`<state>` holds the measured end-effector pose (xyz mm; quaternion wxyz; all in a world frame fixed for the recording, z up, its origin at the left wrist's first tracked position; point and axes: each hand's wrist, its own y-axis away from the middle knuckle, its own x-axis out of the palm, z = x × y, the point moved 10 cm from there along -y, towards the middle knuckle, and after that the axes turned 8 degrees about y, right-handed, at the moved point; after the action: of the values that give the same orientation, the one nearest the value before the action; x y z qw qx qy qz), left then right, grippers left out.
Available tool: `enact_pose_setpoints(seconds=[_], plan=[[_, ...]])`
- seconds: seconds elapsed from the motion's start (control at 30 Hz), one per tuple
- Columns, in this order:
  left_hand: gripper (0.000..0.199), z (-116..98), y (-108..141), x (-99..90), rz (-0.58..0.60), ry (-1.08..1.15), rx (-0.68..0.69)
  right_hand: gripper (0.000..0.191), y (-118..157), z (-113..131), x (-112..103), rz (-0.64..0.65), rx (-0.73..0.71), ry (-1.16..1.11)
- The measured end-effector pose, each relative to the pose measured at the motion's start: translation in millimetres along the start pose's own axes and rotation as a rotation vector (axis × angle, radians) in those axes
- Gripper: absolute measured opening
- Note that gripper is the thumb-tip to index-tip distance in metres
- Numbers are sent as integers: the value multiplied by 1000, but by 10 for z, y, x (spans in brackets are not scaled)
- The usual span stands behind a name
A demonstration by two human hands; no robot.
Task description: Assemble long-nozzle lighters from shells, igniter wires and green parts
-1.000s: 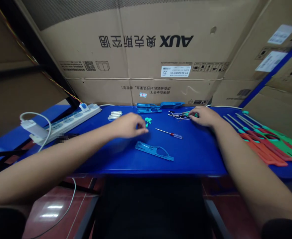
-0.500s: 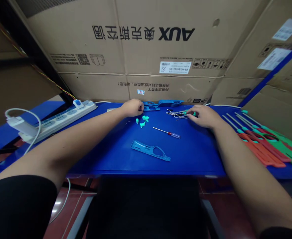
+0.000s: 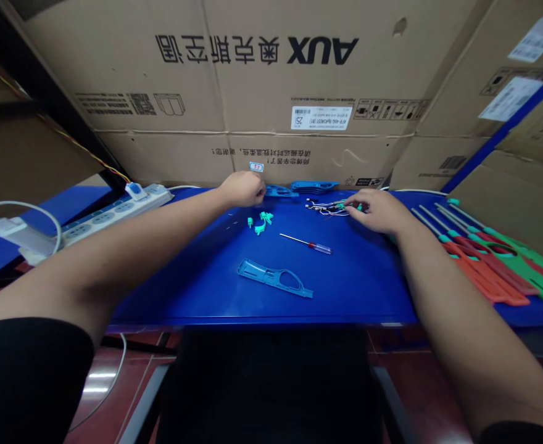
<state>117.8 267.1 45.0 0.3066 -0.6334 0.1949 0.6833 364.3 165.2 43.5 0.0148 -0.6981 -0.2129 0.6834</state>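
Note:
My left hand [image 3: 244,188] is closed at the back of the table, beside blue plastic half-shells [image 3: 281,192]; what its fingers hold, if anything, is hidden. Further right, my right hand [image 3: 374,209] has its thumb and fingers curled down on a bundle of thin wired parts [image 3: 326,208] with white ends and green bits. Between and below the hands lie turquoise plastic pieces [image 3: 263,223] and a screwdriver [image 3: 316,246] with a clear and red handle. Nearest me is a single blue half-shell [image 3: 276,279] with an oval opening.
A white power strip [image 3: 109,217] with plugs and cords runs along the left. Several long-nosed lighters [image 3: 489,262] in orange, red and green lie at the right edge. More blue shells [image 3: 313,185] are stacked against the cardboard wall [image 3: 262,92].
The view has shifted slightly, moving the table items left and up. My left hand has moved a little away from me. My right hand stays at the wired parts.

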Motion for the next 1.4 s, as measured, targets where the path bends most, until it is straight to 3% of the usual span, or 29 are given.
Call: enact_pose_setpoints(seconds=[0.13, 0.33, 0.47, 0.57, 0.7, 0.9, 0.97, 1.03, 1.27, 1.4], plan=[[28, 135, -87, -119, -45, -22, -52, 29, 12, -145, 65, 44, 35, 39], [25, 289, -215, -6, -22, -34, -125, 36, 29, -380, 204, 123, 88, 118], [25, 297, -217, 53, -30, -10, -128, 36, 13, -412, 329, 181, 99, 157], [31, 233, -162, -34, -73, 18, -108, 37, 0, -411, 379, 205, 107, 174], [35, -10, 66, -315, -145, 65, -49, 36, -14, -433, 404, 223, 118, 188], [29, -767, 780, -654, -132, 319, 220, 29, -86, -364, 472, 231, 54, 173], [29, -964, 1011, -659, -125, 352, 296, 28, -108, -313, 471, 209, 18, 161], [28, -1029, 1164, -623, -136, 427, 322, 28, -121, -267, 462, 181, -9, 153], [22, -658, 1230, -544, -297, 643, 250, 29, -171, -26, 475, 124, -118, 95], [20, -546, 1180, -496, -314, 676, 202, 32, -151, -39, 459, 113, -155, 60]])
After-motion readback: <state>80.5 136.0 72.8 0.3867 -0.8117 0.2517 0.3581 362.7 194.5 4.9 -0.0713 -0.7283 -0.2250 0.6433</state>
